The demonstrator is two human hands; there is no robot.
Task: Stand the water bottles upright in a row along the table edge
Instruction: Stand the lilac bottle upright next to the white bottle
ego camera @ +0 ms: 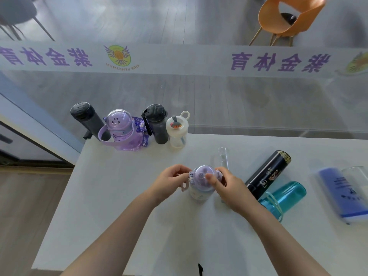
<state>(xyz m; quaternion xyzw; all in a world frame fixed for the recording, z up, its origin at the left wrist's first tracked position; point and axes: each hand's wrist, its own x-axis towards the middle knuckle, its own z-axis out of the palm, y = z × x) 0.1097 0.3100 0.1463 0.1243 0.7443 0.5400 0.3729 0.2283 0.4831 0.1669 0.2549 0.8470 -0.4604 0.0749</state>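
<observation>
You've got both hands on the small lilac bottle (pixel 201 184) mid-table: your left hand (pixel 169 182) pinches its strap side, your right hand (pixel 225 188) curls round the domed lid, thumb on top, probably to keep it upright. Four bottles (pixel 129 126) already stand along the far edge, so this one likely goes beside the clear sipper (pixel 177 130). On your right, the black flask (pixel 268 172), teal bottle (pixel 282 198) and blue bottle (pixel 338 194) lie flat.
</observation>
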